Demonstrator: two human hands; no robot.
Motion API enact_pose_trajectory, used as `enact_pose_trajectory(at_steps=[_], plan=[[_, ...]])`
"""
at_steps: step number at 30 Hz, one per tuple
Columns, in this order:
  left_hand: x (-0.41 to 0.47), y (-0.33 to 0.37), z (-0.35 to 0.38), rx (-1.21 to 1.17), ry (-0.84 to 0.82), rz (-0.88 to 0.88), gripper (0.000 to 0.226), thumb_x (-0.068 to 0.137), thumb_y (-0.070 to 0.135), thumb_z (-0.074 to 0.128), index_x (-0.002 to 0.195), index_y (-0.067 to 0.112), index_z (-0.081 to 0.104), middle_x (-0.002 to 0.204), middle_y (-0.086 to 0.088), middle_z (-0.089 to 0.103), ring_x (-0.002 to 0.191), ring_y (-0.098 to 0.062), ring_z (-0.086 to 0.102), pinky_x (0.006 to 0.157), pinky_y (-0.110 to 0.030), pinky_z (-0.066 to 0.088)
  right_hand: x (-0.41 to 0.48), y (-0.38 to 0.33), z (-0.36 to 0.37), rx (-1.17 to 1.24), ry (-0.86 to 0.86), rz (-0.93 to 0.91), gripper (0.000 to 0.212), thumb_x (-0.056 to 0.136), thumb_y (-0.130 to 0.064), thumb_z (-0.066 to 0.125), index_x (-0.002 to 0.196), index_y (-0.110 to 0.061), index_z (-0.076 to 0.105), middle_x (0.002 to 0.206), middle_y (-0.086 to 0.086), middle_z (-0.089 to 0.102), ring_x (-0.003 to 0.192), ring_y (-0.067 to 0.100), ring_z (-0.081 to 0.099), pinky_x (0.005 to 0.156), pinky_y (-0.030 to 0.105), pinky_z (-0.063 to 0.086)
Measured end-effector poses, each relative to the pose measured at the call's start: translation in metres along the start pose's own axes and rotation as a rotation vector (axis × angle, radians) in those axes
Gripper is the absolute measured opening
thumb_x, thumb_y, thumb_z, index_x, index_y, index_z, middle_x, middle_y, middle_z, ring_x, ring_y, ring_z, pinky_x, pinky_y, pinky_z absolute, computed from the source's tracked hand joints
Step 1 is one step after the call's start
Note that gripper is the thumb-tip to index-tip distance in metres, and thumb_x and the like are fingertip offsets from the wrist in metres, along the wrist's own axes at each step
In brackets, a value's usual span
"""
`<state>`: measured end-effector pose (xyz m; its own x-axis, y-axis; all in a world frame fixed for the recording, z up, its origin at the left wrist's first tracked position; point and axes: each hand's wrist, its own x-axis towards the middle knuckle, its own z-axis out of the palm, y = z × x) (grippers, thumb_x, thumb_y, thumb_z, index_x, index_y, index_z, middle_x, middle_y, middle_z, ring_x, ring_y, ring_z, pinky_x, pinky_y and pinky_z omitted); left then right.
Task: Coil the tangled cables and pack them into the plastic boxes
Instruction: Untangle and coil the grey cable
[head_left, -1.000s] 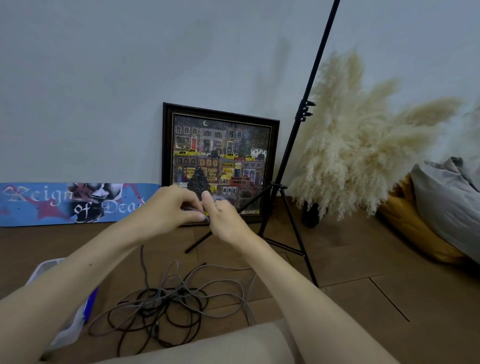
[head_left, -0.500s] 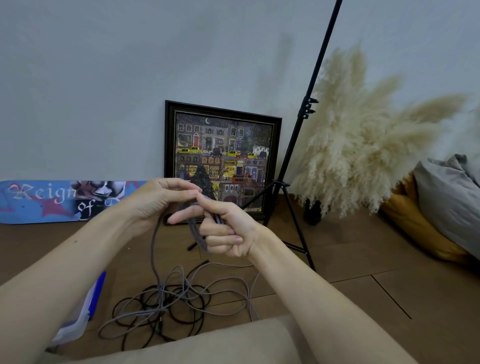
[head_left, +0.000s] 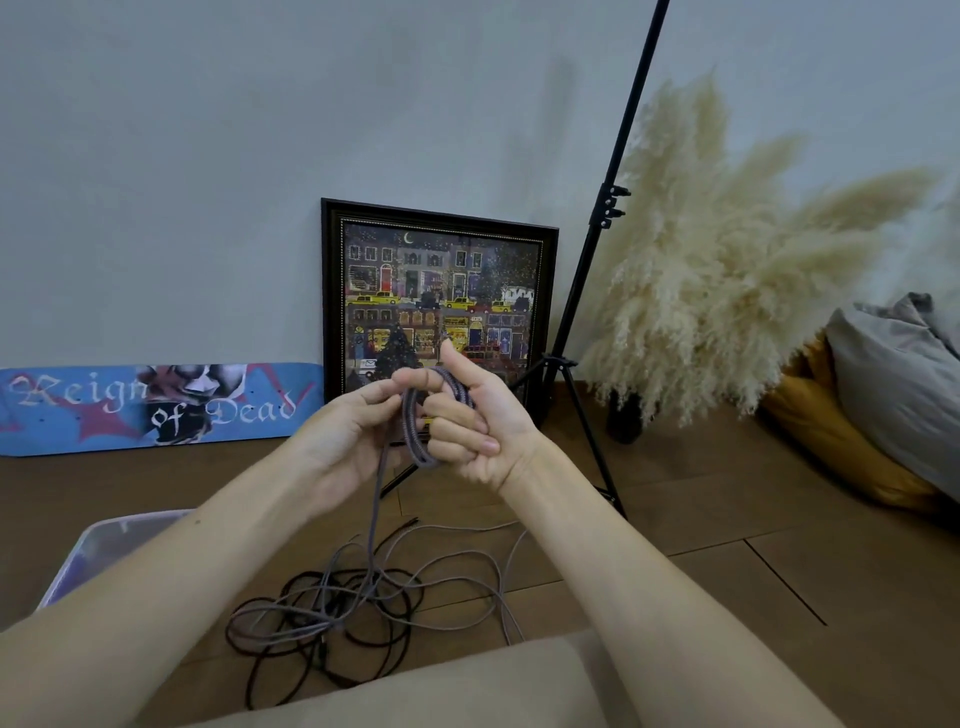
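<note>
A grey braided cable (head_left: 413, 431) is looped in a small coil around the curled fingers of my right hand (head_left: 475, 426), palm turned toward me. My left hand (head_left: 353, 431) pinches the same cable at the top of the coil, beside the right fingers. From the hands a grey strand hangs down to a tangle of grey and black cables (head_left: 363, 608) on the wooden floor. A clear plastic box (head_left: 98, 551) stands at the lower left, partly hidden behind my left forearm.
A framed picture (head_left: 439, 312) leans on the wall behind my hands. A black tripod stand (head_left: 587, 270) rises just right of it. Pampas grass (head_left: 727, 280), cushions (head_left: 883, 415) at right, a skateboard deck (head_left: 156, 405) at left, a beige surface (head_left: 441, 691) at the bottom.
The right hand has turned palm-up and more grey cable is wound round its fingers. The left hand has brought the strand over the coil. The hanging strand has shortened.
</note>
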<state>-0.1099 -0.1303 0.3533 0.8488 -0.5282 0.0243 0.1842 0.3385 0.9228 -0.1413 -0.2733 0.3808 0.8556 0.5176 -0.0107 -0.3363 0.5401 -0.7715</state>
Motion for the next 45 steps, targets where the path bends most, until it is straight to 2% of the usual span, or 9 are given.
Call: enact_pose_trajectory(at_steps=[6, 17, 22, 29, 33, 36, 39, 42, 45], plan=[[-0.002, -0.017, 0.015, -0.045, 0.09, -0.085, 0.03, 0.098, 0.004, 0.039, 0.116, 0.016, 0.061, 0.063, -0.001, 0.062, 0.048, -0.009, 0.055, 0.049, -0.023, 0.051, 0.003, -0.005, 0.001, 0.153, 0.189, -0.204, 0.058, 0.104, -0.04, 0.025, 0.123, 0.007, 0.053, 0.029, -0.007, 0.027, 0.018, 0.006, 0.023, 0.026, 0.016, 0.013], [-0.007, -0.023, 0.026, 0.57, 0.005, -0.205, 0.024, 0.102, 0.01, 0.037, 0.118, 0.013, 0.054, 0.058, -0.004, 0.056, 0.043, -0.013, 0.052, 0.044, -0.022, 0.043, 0.002, -0.017, -0.01, -0.01, 0.569, -0.406, 0.061, 0.103, -0.045, 0.026, 0.146, -0.003, 0.032, 0.038, -0.005, 0.029, 0.03, 0.007, 0.028, 0.034, 0.018, 0.029], [-0.011, -0.016, 0.023, 0.843, -0.112, -0.174, 0.021, 0.1, 0.008, 0.042, 0.115, 0.011, 0.056, 0.059, -0.001, 0.057, 0.042, -0.009, 0.053, 0.044, -0.019, 0.041, 0.002, -0.015, -0.014, -0.365, 0.652, -0.41, 0.058, 0.104, -0.045, 0.024, 0.144, -0.002, 0.027, 0.046, 0.007, 0.057, 0.043, 0.02, 0.063, 0.048, 0.03, 0.057], [-0.009, 0.001, 0.024, 1.208, 0.005, 0.1, 0.01, 0.091, 0.017, 0.06, 0.09, 0.015, 0.07, 0.054, 0.002, 0.061, 0.036, 0.0, 0.045, 0.043, -0.011, 0.035, 0.017, 0.001, -0.014, -1.094, 0.791, -0.286, 0.062, 0.103, -0.04, 0.034, 0.154, -0.011, 0.014, 0.053, 0.007, 0.061, 0.05, 0.023, 0.059, 0.056, 0.034, 0.054], [-0.008, 0.015, 0.022, 1.408, 0.051, 0.176, 0.012, 0.08, 0.017, 0.07, 0.071, 0.011, 0.074, 0.061, 0.002, 0.064, 0.061, -0.013, 0.06, 0.062, -0.027, 0.048, 0.022, 0.015, -0.006, -1.676, 0.744, -0.173, 0.064, 0.102, -0.042, 0.032, 0.154, -0.009, 0.013, 0.101, 0.016, 0.067, 0.09, 0.032, 0.06, 0.08, 0.045, 0.049], [-0.012, 0.029, 0.013, 1.562, 0.107, 0.277, 0.016, 0.076, 0.026, 0.074, 0.066, 0.014, 0.072, 0.062, 0.013, 0.059, 0.068, -0.016, 0.059, 0.064, -0.033, 0.051, 0.023, 0.016, -0.01, -1.616, 0.596, -0.036, 0.045, 0.103, -0.032, 0.034, 0.131, 0.0, 0.05, 0.106, 0.017, 0.065, 0.074, 0.025, 0.059, 0.067, 0.041, 0.048], [-0.015, 0.047, 0.005, 1.58, 0.153, 0.29, 0.021, 0.073, 0.042, 0.075, 0.064, 0.025, 0.066, 0.063, 0.01, 0.06, 0.064, -0.007, 0.055, 0.06, -0.031, 0.045, 0.021, 0.014, -0.018, -1.458, 0.512, 0.002, 0.072, 0.102, -0.052, 0.022, 0.091, 0.009, 0.059, 0.048, 0.0, 0.041, 0.036, 0.011, 0.027, 0.049, 0.028, 0.025], [-0.014, 0.057, -0.003, 1.454, 0.151, 0.315, 0.02, 0.073, 0.042, 0.075, 0.07, 0.024, 0.069, 0.054, 0.01, 0.055, 0.05, -0.005, 0.046, 0.05, -0.025, 0.033, 0.012, 0.009, -0.023, -1.153, 0.386, 0.195, 0.101, 0.09, -0.071, 0.002, 0.117, 0.008, 0.058, 0.038, -0.004, 0.025, 0.031, 0.01, 0.017, 0.037, 0.018, 0.019], [-0.01, 0.058, -0.012, 1.101, 0.081, 0.274, 0.011, 0.076, 0.029, 0.075, 0.072, 0.019, 0.073, 0.043, 0.011, 0.048, 0.043, -0.003, 0.041, 0.047, -0.014, 0.031, 0.002, 0.005, -0.02, -0.878, 0.233, 0.321, 0.112, 0.08, -0.081, -0.003, 0.122, 0.004, 0.057, 0.036, -0.002, 0.024, 0.027, 0.008, 0.017, 0.033, 0.014, 0.016]])
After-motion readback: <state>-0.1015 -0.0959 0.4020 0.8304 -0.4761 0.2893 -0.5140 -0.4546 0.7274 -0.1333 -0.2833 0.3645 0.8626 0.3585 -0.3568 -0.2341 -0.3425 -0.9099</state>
